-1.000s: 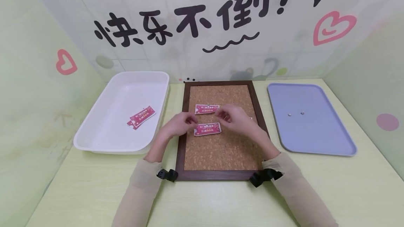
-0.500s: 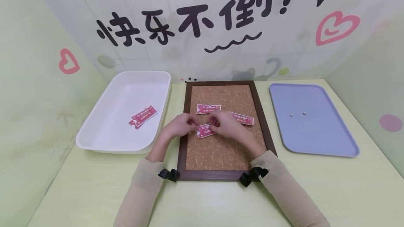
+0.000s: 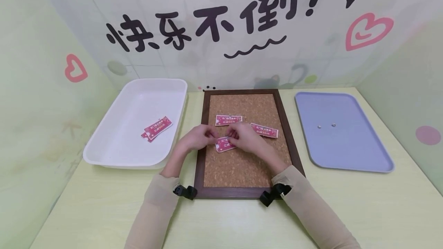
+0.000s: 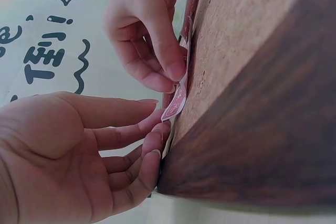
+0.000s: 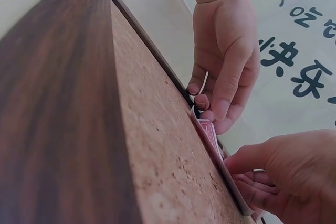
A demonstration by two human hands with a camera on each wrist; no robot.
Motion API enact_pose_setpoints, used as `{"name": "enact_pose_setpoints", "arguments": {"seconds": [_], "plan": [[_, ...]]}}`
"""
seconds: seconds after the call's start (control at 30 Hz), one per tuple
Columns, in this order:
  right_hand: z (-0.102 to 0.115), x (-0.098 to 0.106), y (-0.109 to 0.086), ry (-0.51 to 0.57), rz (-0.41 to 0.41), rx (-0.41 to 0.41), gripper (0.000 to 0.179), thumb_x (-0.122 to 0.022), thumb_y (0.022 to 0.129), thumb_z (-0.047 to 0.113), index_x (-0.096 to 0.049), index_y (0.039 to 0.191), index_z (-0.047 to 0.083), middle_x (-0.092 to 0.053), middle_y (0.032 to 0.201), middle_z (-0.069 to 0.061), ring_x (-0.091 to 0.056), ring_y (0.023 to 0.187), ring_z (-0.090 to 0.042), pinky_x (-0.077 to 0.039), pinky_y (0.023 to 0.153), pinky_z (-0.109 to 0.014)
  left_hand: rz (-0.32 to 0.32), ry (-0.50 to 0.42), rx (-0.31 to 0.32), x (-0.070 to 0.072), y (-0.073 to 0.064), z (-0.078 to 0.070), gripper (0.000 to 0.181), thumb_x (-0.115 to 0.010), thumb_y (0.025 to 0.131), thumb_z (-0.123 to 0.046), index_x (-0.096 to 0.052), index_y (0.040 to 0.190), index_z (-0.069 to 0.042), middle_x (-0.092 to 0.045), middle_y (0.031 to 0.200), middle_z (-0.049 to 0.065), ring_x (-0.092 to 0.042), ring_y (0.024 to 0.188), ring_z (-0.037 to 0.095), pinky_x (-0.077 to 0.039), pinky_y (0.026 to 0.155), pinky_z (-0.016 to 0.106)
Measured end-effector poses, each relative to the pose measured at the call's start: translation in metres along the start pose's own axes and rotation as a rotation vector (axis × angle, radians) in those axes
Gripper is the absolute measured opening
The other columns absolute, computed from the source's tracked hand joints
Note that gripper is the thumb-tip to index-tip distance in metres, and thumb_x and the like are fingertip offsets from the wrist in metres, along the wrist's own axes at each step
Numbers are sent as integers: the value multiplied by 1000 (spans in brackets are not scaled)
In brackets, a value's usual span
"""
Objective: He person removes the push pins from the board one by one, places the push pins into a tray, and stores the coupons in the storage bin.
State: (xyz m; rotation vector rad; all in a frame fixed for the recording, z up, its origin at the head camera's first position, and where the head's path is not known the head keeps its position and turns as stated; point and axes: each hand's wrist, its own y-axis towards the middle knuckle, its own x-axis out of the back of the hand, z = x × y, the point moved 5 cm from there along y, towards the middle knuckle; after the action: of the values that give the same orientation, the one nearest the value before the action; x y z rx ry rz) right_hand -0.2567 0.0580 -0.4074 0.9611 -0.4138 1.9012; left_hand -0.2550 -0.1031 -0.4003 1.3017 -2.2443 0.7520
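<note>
In the head view a pink coupon lies low on the corkboard. My left hand rests at its left end, fingertips touching the edge and the thumb apart from them. My right hand covers the coupon's right part and pinches at its middle; whatever lies under those fingertips is hidden. The left wrist view has the coupon bent up slightly from the cork, between both hands. Above it sits a second coupon, and a third coupon lies tilted at the right.
A white tub at the left holds overlapping coupons. The blue-grey tray at the right carries two small metal pins. A dark wooden frame borders the corkboard.
My right hand has moved left and slightly down, from beside the right coupon onto the lower one, uncovering the right coupon. My left hand stays at the lower coupon's left end.
</note>
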Motion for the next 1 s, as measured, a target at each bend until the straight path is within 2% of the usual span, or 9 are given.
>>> {"name": "enact_pose_setpoints", "arguments": {"seconds": [0.13,0.63,1.0], "plan": [[2,0,1,-6,4,-5,8,-71,88,-3,-69,96,0,-68,86,-7,-65,80,-17,-55,73,-27,-1,1,6,0,0,1,12,-67,95,-9,-70,103,0,-65,90,8,-57,81,20,-46,69,28],[3,-4,7,-9,44,-111,10,-71,88,-1,-69,98,0,-68,86,-7,-65,80,-16,-55,71,-26,22,-28,25,-5,-2,-3,9,-64,97,-6,-68,98,3,-66,82,10,-62,71,19,-47,62,24],[4,-4,8,-29,30,-91,11,-72,85,-3,-67,94,-1,-67,84,-7,-64,77,-17,-55,70,-26,6,-22,39,-5,-2,-2,8,-63,97,-4,-68,96,2,-65,81,10,-62,70,18,-46,61,24]]}}
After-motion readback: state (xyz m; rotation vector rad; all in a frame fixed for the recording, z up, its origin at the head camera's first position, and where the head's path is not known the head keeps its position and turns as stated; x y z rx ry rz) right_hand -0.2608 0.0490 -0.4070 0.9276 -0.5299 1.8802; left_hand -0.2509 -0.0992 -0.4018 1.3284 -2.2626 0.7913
